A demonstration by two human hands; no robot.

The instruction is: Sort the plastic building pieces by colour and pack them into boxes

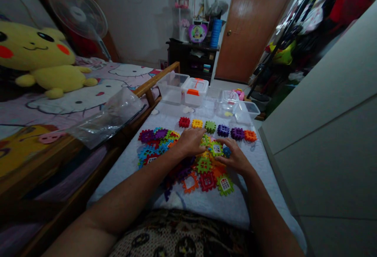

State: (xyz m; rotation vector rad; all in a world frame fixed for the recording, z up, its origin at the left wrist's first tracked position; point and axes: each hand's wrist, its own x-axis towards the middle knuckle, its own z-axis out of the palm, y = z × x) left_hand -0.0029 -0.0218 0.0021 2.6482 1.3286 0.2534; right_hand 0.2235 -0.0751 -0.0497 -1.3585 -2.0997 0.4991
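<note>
Over a heap of colourful plastic interlocking building blocks, my left hand (191, 141) is palm down with fingers and thumb apart. It is beside some lime green blocks and holds nothing I can see. My right hand (235, 156) has its thumb and fingers around the edges of a lime green block with a white window (217, 149). A blue block (226, 152) lies by its palm. Behind the hands stands a row of single blocks: red (184, 122), yellow (197, 123), green (210, 126), blue (223, 130), purple (237, 133) and orange (250, 135).
The pile lies on a cloth-covered table (123, 182). Clear plastic boxes (173, 88) and a lidded box with orange latches (196, 92) stand at its far end. A wooden bed rail (159, 78) runs along the left, a pale cabinet (324, 131) along the right.
</note>
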